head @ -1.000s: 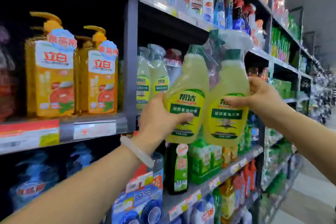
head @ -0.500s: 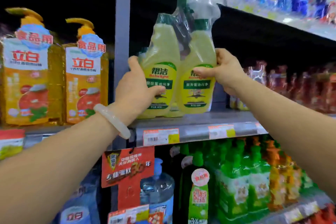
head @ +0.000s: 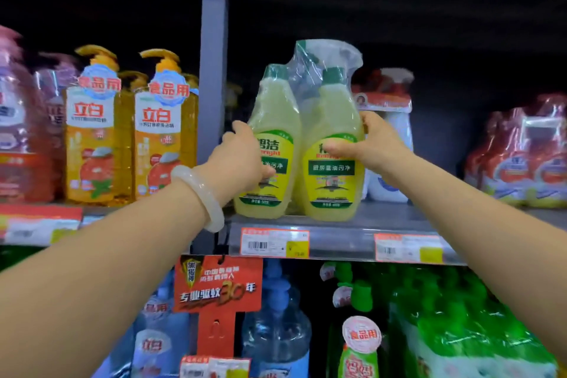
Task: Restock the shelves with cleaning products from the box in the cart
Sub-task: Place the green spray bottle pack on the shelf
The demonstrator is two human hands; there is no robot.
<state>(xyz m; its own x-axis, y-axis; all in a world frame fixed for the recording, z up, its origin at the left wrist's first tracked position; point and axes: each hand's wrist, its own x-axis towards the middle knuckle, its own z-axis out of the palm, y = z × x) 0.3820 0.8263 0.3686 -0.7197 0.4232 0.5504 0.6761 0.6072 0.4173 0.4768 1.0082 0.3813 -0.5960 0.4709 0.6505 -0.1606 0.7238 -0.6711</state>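
**Twin-pack of yellow cleaner, being seated on the shelf**

- Outside the left grip: orange dish-soap bottles (head: 92, 138) in the neighbouring bay, past the grey upright (head: 213, 70)
- Left hand (head: 242, 159): grip clamped on the left bottle of the shrink-wrapped twin-pack (head: 302, 144), thumb across the label
- Between the grips: the pack upright, base on the shelf (head: 343, 242), near the front edge
- Right hand (head: 376, 147): grip clamped on the right bottle
- Beyond the right grip: a red-capped white bottle (head: 388, 144) just behind
- Risk, as judged: released this near the edge, the pack could tip forward; pushed back hard, it could knock that bottle
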